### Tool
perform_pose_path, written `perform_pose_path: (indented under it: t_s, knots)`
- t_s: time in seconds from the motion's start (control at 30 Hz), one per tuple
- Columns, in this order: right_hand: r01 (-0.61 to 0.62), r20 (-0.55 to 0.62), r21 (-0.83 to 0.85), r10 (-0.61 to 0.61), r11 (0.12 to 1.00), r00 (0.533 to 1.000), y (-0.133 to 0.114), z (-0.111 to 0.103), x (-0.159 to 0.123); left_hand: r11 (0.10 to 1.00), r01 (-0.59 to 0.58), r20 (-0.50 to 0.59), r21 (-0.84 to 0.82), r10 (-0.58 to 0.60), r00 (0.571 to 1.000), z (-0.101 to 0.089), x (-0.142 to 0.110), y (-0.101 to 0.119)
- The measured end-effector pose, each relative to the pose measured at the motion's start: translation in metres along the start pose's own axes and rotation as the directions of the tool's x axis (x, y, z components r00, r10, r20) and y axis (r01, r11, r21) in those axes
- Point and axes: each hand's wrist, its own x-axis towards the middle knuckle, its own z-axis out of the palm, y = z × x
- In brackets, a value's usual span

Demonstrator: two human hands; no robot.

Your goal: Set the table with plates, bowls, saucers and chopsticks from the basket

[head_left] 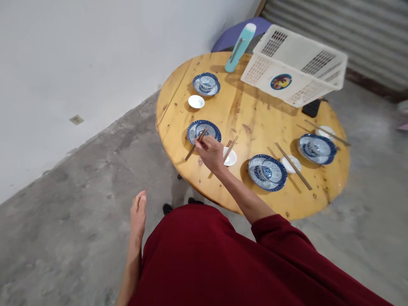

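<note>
My right hand (210, 152) is closed around a pair of brown chopsticks (191, 151). It hovers over the near edge of a blue-and-white plate (191, 130) and partly covers it; a small patterned bowl (207, 126) sits on that plate. Just right of this hand is a small white dish (231, 159) with another pair of chopsticks (232, 146) resting across it. Away from the table, my left hand (138, 212) hangs above the floor beside my body, its fingers loosely stretched and nothing in it.
The round wooden table (242, 121) also carries blue-patterned plates with bowls (267, 172), a white dish (196, 101), and chopsticks (293, 165) across another dish. At the back stand a white plastic basket (264, 70) and a turquoise bottle (239, 49). A dark phone-like object (311, 109) lies near the basket.
</note>
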Motion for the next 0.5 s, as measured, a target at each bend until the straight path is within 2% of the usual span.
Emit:
perform_pose_path:
  t_s: [0.13,0.23,0.37,0.5]
  knots:
    - [0.139,0.008,-0.164,-0.14,0.977,0.99,0.001,0.007,-0.004,0.998,0.067,0.029,-0.013,-0.067,0.997,-0.013,0.001,-0.021]
    - [0.2,-0.054,-0.218,-0.216,0.955,0.975,0.003,0.011,-0.003,0.999,0.052,0.083,0.008,-0.052,0.995,-0.013,0.016,-0.015]
    - [0.198,-0.067,-0.24,-0.22,0.95,0.973,0.0,0.013,0.004,0.998,-0.042,0.2,0.036,0.034,0.979,0.0,0.047,0.016]
    - [0.087,-0.093,-0.134,-0.1,0.987,0.991,-0.012,0.016,0.019,0.964,-0.258,0.34,0.067,0.221,0.914,0.019,0.086,0.061]
